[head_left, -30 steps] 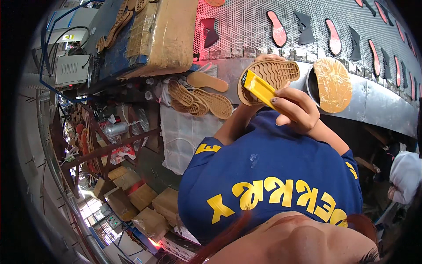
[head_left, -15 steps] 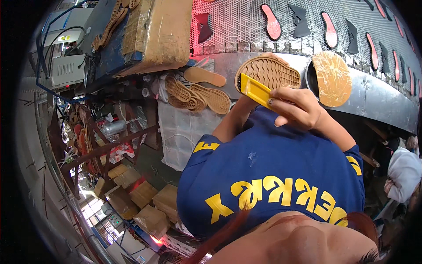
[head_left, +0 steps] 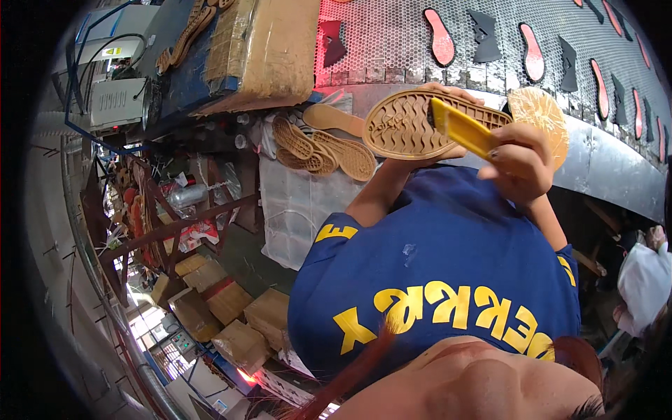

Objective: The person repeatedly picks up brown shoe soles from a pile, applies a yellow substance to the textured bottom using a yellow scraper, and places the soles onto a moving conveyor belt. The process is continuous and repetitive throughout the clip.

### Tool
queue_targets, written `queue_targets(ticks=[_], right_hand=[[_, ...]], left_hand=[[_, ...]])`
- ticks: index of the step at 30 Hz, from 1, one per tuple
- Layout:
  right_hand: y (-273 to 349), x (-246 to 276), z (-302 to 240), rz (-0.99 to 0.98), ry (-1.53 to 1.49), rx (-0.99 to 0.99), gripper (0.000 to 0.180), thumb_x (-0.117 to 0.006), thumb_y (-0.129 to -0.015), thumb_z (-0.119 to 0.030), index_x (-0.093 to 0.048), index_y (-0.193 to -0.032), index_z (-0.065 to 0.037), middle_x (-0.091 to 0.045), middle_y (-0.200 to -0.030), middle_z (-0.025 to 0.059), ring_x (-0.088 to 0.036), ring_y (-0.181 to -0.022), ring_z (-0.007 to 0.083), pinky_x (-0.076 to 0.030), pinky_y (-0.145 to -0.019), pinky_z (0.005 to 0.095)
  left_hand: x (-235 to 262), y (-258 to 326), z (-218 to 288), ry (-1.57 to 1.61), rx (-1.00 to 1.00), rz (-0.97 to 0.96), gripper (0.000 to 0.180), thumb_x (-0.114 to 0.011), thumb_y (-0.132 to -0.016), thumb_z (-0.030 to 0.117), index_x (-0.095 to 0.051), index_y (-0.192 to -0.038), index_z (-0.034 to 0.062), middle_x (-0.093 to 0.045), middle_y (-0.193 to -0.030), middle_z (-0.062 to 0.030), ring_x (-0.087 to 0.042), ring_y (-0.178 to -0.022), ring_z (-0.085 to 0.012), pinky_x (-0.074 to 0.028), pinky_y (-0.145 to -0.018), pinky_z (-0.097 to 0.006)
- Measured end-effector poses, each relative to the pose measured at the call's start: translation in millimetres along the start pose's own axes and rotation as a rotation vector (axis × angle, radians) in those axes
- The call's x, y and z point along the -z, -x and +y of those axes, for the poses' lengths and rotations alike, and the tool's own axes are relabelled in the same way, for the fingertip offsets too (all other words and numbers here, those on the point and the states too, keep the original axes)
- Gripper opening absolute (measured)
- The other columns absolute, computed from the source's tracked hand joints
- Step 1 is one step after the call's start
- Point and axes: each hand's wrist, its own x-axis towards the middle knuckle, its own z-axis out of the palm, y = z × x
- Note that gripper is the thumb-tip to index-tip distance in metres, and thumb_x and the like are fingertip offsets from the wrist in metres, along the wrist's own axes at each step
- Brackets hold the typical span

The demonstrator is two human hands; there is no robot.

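My left hand [head_left: 456, 92] grips a tan shoe sole [head_left: 400, 126] from beneath, fingers curled over its far edge; most of that hand is hidden behind it. The ribbed, grooved face of the sole is turned up. In my right hand [head_left: 526, 166] is a yellow-handled brush [head_left: 463, 131], pinched between thumb and fingers. Its dark bristles sit over the middle of the sole, seemingly touching the grooves. Just beyond my right hand lies a rounded tan pad [head_left: 544, 115] wrapped in shiny film, partly covered by hand and sole.
Several tan soles [head_left: 343, 155] are piled on the left, beside a plastic-covered surface [head_left: 297, 217]. Beyond the metal edge [head_left: 595, 150], a mesh conveyor [head_left: 392, 42] carries red insoles and black cut pieces. A taped cardboard-covered block [head_left: 269, 52] stands far left. Cardboard boxes [head_left: 231, 308] lie lower left.
The brush has moved from the sole's left end rightward to its middle, with my right hand shifting right and lower. The sole has turned slightly and appears larger. The whole view has shifted a little.
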Motion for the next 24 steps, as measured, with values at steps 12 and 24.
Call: queue_targets(ticks=[12, 24], right_hand=[[18.1, -8.3, 13.5, 0.443, -0.429, -0.662, 0.022, -0.061, -0.087, 0.004, -0.056, -0.108, 0.001, -0.058, -0.109, 0.0093, -0.056, -0.101, 0.0141, -0.046, -0.09, 0.0261], [18.0, -19.0, 49.7, 0.538, -0.489, -0.443, 0.015, -0.056, -0.094, -0.007, -0.059, -0.107, 0.001, -0.064, -0.105, 0.0115, -0.058, -0.07, 0.0087, -0.048, -0.061, 0.0224]], left_hand=[[4.1, 12.7, 2.0, -0.704, -0.027, 0.226, 0.064, -0.072, -0.076, 0.016, -0.042, -0.132, 0.0068, -0.054, -0.125, -0.0074, -0.047, -0.12, -0.0203, -0.029, -0.109, -0.039], [24.7, -6.8, 38.7, 0.328, 0.152, 0.118, 0.08, -0.029, -0.093, 0.063, -0.03, -0.138, -0.0031, -0.049, -0.12, -0.0359, -0.063, -0.059, -0.0218, -0.053, -0.045, -0.027]])
